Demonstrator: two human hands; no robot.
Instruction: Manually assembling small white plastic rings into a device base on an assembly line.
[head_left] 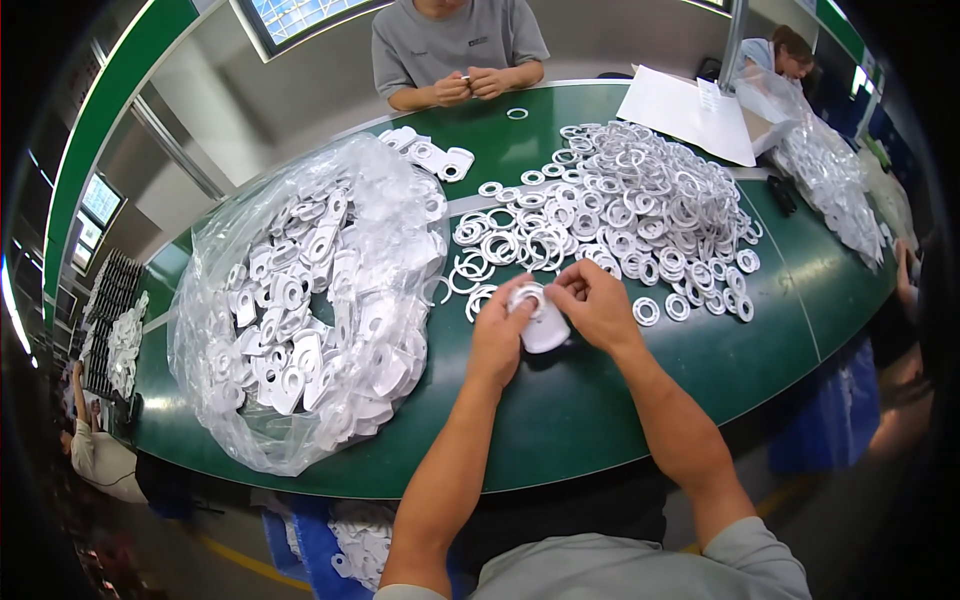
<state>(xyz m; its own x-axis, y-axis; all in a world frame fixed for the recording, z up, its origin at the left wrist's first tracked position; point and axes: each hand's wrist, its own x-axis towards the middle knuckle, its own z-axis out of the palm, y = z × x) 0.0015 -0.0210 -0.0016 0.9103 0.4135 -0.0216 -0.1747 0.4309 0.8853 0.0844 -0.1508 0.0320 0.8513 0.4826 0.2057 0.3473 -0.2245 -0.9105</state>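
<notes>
Left hand (500, 335) grasps flat white round-ended plastic piece (545, 334); right hand (598, 305), fingers curled, beside it, hold I cannot tell. Piece over glossy green counter (570, 420), near heaped round whitish rings (655, 190), right of bulging clear plastic bag (262, 445).

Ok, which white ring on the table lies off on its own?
The far ring, just in front of the person in grey opposite; the others lie in or close around the heap.

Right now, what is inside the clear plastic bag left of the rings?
The clear plastic bag holds a heap of white pieces, many with a round hole. Upper ones show plainly; the pieces buried beneath them cannot be seen.
</notes>
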